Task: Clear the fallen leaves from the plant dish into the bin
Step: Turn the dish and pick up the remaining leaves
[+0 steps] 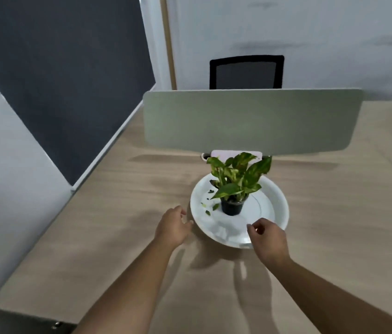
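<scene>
Several fallen leaves [208,206] lie beside the potted plant [234,186] in the dish [279,203]; both hands loosely open, empty.

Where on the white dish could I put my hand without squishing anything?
The right half of the dish, between the black pot and the rim, is bare. The left side is crowded with fallen leaves. The right hand covers the near rim.

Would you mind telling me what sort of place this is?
Most likely an office: a long light wood-grain desk, a pale green rounded divider screen standing across it, and a black mesh-backed office chair behind that screen.
</scene>
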The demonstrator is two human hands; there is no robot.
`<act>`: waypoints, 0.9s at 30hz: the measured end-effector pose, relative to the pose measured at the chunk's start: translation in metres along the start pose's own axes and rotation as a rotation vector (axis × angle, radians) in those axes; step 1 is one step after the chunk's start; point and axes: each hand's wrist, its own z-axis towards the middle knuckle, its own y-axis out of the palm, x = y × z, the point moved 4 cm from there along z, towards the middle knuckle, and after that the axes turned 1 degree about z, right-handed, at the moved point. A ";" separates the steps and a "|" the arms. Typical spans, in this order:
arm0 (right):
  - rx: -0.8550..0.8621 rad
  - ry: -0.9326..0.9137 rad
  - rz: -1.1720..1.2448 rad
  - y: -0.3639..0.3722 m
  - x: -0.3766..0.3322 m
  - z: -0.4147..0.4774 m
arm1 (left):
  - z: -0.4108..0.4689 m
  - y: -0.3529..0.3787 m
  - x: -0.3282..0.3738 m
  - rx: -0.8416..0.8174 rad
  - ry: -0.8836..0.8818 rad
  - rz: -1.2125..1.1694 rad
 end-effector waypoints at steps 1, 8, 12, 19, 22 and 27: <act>0.034 0.032 0.003 -0.010 0.009 0.008 | 0.004 0.007 0.009 0.005 -0.012 -0.020; 0.068 0.403 0.205 -0.023 0.047 0.033 | 0.040 0.041 0.028 0.007 -0.067 -0.076; 0.099 0.436 0.206 -0.015 0.052 0.040 | 0.057 0.047 0.028 0.019 -0.135 -0.210; 0.177 0.406 0.191 -0.020 0.045 0.087 | 0.075 0.057 0.023 -0.174 -0.163 -0.367; 0.161 0.419 0.268 -0.017 0.044 0.103 | 0.075 0.072 0.014 -0.189 -0.233 -0.496; 0.127 0.423 0.317 -0.004 0.041 0.087 | 0.057 0.085 0.023 -0.197 -0.366 -0.751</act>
